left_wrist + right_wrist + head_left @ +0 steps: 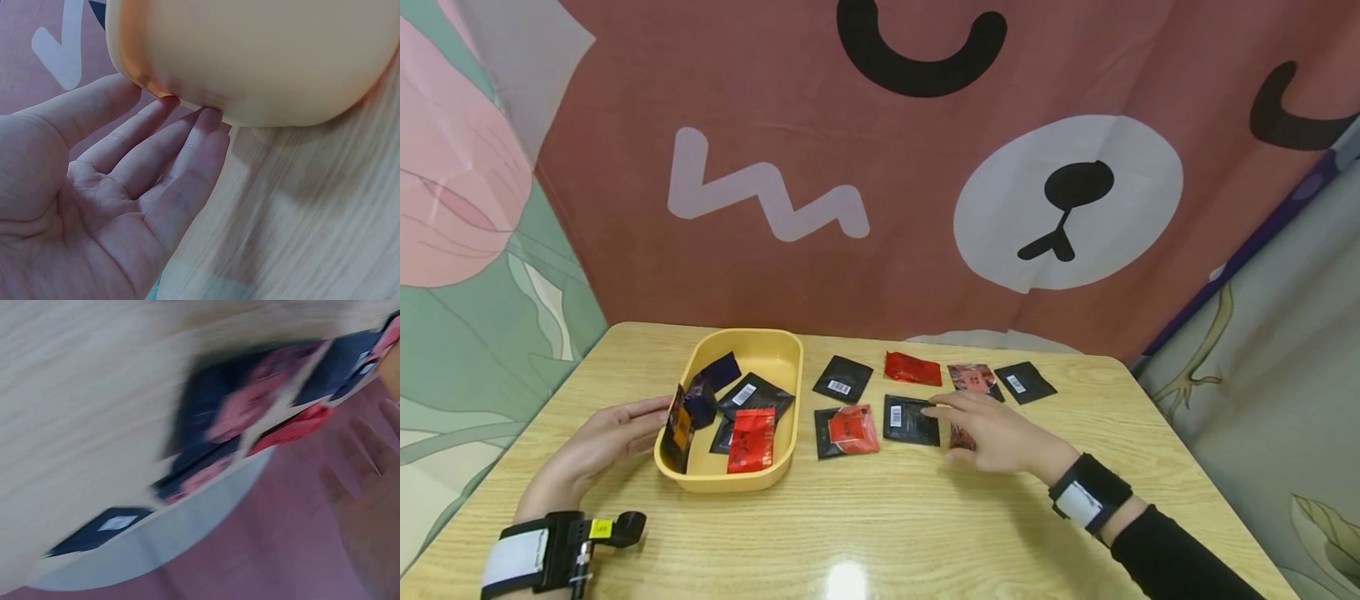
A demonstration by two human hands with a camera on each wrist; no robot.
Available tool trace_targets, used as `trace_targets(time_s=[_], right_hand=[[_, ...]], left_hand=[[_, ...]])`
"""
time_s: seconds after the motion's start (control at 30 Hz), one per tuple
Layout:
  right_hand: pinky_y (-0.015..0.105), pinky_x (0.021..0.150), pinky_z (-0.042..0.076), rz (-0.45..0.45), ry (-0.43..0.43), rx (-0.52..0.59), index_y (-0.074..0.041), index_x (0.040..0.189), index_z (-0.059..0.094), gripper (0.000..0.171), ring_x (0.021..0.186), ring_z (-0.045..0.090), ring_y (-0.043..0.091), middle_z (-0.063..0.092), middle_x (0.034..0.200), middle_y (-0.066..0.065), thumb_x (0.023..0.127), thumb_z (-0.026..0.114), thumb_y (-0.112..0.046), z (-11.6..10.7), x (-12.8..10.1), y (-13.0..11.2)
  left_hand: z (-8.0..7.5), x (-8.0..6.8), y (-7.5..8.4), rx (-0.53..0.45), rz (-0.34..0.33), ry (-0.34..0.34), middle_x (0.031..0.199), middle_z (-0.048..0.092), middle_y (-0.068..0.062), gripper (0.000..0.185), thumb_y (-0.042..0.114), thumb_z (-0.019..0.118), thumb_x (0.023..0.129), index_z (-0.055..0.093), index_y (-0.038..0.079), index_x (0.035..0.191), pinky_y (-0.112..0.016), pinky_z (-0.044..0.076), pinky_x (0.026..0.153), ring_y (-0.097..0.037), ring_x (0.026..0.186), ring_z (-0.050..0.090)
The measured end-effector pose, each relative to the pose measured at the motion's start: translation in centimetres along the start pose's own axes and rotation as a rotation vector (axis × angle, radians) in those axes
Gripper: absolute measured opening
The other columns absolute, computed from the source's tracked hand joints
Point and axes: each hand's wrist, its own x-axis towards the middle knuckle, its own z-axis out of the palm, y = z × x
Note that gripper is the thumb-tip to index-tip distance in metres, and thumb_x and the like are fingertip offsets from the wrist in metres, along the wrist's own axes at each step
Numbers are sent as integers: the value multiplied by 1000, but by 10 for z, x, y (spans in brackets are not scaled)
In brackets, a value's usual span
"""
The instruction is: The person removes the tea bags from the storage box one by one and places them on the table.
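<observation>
A yellow tray (722,482) sits left of centre on the wooden table (887,525) and holds several black, red and dark blue packets. My left hand (598,442) lies open beside it, and its straight fingers (187,150) touch the tray's outer wall (250,56). More packets lie in two rows to the right of the tray. My right hand (992,429) is spread flat over them, palm down. Its fingertips reach the black packet (910,419), and a reddish packet (958,437) is partly hidden under it. The right wrist view is blurred; it shows straight fingers (369,481) beside dark and red packets (231,419).
On the table also lie a black barcode packet (842,379), a red packet (912,368), a pink and dark packet (973,377), a black packet (1025,382) and a black and red one (846,431). A cloth backdrop (880,208) hangs right behind the table's far edge.
</observation>
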Motion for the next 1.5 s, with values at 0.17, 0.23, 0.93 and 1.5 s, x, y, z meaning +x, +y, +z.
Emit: trace_targets(time_s=[0.17,0.23,0.93,1.5], right_hand=[[50,115,31,-60,-18,25,-23,149,48,67,139,37,25,43,151,1,90,72,-44,-10,20,-25],[49,116,31,-84,-12,39,-23,149,47,68,140,36,24,42,152,0,90,72,-45,-14,30,-35],[37,119,27,-231,134,-7,-22,150,45,61,139,36,16,42,152,-1,97,61,-47,-29,120,-126],[32,114,33,-100,4,-56,-22,148,48,67,134,42,14,49,146,-4,92,66,-53,-10,173,-179]], left_hand=[[0,0,2,14,-9,-1,147,35,-33,59,22,51,105,31,-16,146,-23,55,86,8,98,58],[-1,0,1,5,-4,1,147,36,-33,60,22,52,105,31,-16,146,-23,55,87,7,99,59],[0,1,-1,-21,15,-10,146,39,-30,61,22,53,105,30,-17,146,-23,55,87,6,100,59],[-3,3,-2,-23,33,-18,144,43,-24,62,22,52,105,29,-17,146,-22,55,88,6,101,59]])
